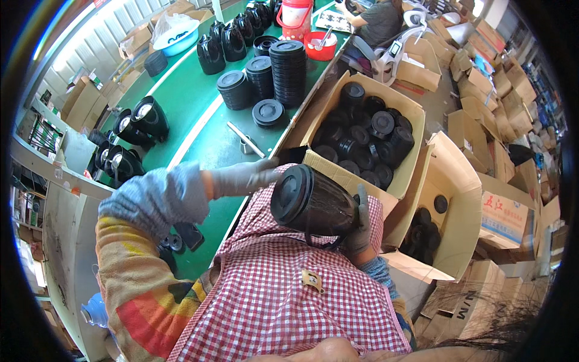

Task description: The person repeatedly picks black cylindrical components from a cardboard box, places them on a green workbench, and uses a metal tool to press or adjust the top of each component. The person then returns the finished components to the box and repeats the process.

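Observation:
In front of my checked apron I hold a glossy black jug-shaped housing (pixel 330 208), tilted on its side. A round ridged black disc (pixel 292 192) sits on its left end. My right hand (pixel 358 228), in a grey glove, grips the housing at its right end; part of the fingers is hidden behind it. My left hand (pixel 240 178), also gloved in grey, reaches over the edge of the green table with its fingers stretched out. It holds nothing that I can see, and the fingertips are close to the disc.
Stacks of black discs (pixel 287 72) stand on the green table (pixel 199 114), with glossy black housings (pixel 211 54) behind. A metal bar (pixel 246 140) lies nearer. At right, an open carton (pixel 410 102) holds black round parts; another carton (pixel 455 223) adjoins it. A co-worker (pixel 381 24) sits beyond.

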